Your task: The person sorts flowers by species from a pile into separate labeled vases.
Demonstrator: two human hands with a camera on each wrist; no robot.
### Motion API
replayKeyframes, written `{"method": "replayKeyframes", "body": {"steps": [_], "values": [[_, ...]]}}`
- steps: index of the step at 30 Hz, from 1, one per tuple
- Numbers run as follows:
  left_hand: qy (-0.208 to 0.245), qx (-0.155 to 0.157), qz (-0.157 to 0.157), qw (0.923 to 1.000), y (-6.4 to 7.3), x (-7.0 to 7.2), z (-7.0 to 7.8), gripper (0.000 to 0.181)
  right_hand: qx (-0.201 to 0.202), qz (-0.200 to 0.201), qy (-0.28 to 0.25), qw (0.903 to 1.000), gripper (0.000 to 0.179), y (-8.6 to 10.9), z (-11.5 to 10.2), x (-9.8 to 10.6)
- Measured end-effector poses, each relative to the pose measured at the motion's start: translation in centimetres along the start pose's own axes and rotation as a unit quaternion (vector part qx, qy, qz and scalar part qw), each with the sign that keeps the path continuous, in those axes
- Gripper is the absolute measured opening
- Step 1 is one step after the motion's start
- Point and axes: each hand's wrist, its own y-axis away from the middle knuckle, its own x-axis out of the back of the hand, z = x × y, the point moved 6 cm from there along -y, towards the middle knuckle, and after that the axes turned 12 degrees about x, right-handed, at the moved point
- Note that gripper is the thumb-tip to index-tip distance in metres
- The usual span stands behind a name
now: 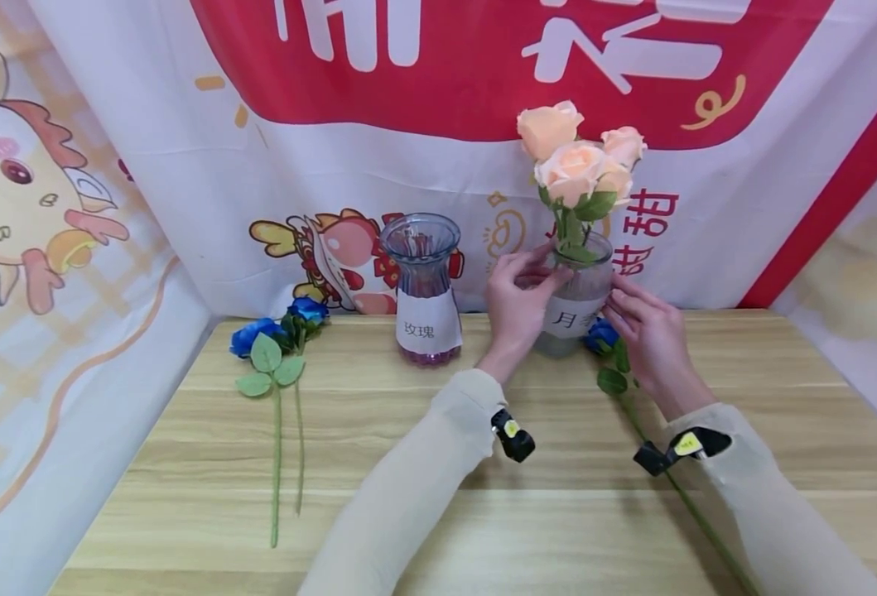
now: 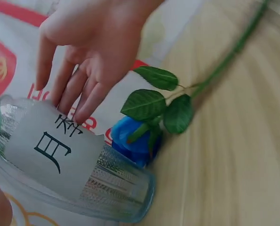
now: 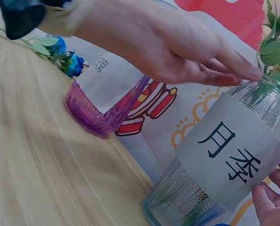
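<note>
A clear glass vase [image 1: 555,344] with a white paper label [image 2: 55,150] stands at the back of the table, several peach roses [image 1: 574,171] in its mouth. My left hand [image 1: 518,300] holds the vase by its neck, the thumb across the front and fingers behind. On the other side, my right hand [image 1: 648,335] has its fingers loosely extended, tips against the vase near the label's edge. A blue rose [image 2: 132,141] lies beside the vase base, its stem running toward the near edge under my right wrist.
Left of my left hand stands a second glass vase [image 1: 426,285], purple at the bottom, with its own paper label. Two blue roses [image 1: 255,338] with long stems lie at the table's left. A printed cloth [image 1: 363,174] hangs right behind the table [image 1: 378,447].
</note>
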Motion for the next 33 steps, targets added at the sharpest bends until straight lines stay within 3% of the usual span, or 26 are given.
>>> {"method": "replayKeyframes", "body": {"steps": [3, 6, 10, 13, 16, 19, 21, 23, 27, 28, 30, 33], "values": [[-0.030, -0.029, 0.007, 0.9991, 1.1, 1.8, 1.0, 0.037, 0.005, -0.011, -0.017, 0.9998, 0.055, 0.2, -0.2, 0.2], [-0.065, -0.104, 0.021, 0.9923, 2.2, 4.2, 3.1, 0.035, 0.015, -0.025, -0.039, 0.9988, 0.045, 0.8, -0.7, 0.9], [-0.079, -0.229, 0.085, 0.9665, 2.3, 8.5, 6.3, 0.031, 0.033, -0.031, -0.041, 0.9981, 0.030, 1.7, -1.6, 2.6], [-0.076, -0.257, 0.138, 0.9533, 1.4, 11.8, 7.6, 0.033, 0.039, -0.026, -0.011, 0.9988, 0.028, 2.5, -2.1, 4.1], [-0.074, -0.212, 0.149, 0.9630, -0.2, 14.6, 7.5, 0.041, 0.029, -0.022, 0.036, 0.9987, 0.025, 3.4, -2.2, 5.5], [-0.062, -0.134, 0.107, 0.9831, -2.0, 16.2, 6.3, 0.056, 0.007, -0.019, 0.084, 0.9962, 0.022, 4.3, -2.0, 6.9], [-0.051, -0.088, 0.072, 0.9922, -3.1, 16.8, 5.2, 0.065, -0.018, -0.021, 0.144, 0.9892, 0.020, 4.9, -1.7, 7.8], [-0.038, -0.051, 0.041, 0.9972, -3.9, 17.1, 4.3, 0.073, -0.052, -0.034, 0.227, 0.9718, 0.026, 5.4, -1.2, 8.7], [-0.024, -0.013, -0.004, 0.9996, -4.8, 17.3, 3.0, 0.079, -0.122, -0.078, 0.386, 0.9113, 0.067, 6.3, 0.0, 10.0], [-0.019, -0.009, -0.016, 0.9997, -4.9, 17.2, 2.9, 0.080, -0.131, -0.086, 0.401, 0.9024, 0.076, 6.4, 0.3, 10.2], [-0.011, -0.006, -0.036, 0.9993, -5.1, 17.2, 2.6, 0.080, -0.143, -0.098, 0.419, 0.8913, 0.076, 6.7, 0.9, 10.4], [0.000, -0.005, -0.057, 0.9983, -5.3, 17.2, 2.4, 0.079, -0.149, -0.102, 0.425, 0.8868, 0.071, 6.9, 1.5, 10.4]]}}
